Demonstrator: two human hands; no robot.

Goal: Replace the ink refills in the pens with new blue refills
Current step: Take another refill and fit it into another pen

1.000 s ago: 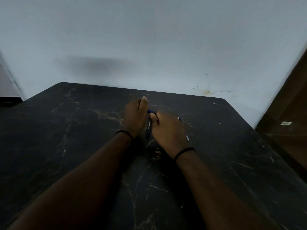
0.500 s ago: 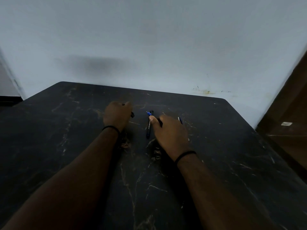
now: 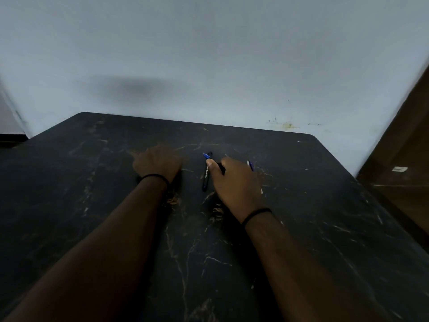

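Observation:
A dark pen [image 3: 205, 180] with a blue tip lies upright in the view at the middle of the black marble table [image 3: 325, 217]. My right hand [image 3: 236, 182] rests beside it, its thumb on the barrel and its curled fingers over a dark part. A thin white and blue refill [image 3: 250, 165] pokes out behind that hand's fingers. My left hand [image 3: 157, 161] lies knuckles up on the table, a hand's width left of the pen. Its fingers are hidden, so I cannot see whether it holds anything.
The table's far edge meets a pale wall [image 3: 209, 66]. A brown wooden panel [image 3: 404, 163] stands off the table's right side. Both wrists wear a black band.
My left hand left the pen and moved left, carrying a small dark piece half a second ago. My right hand stayed at the pen.

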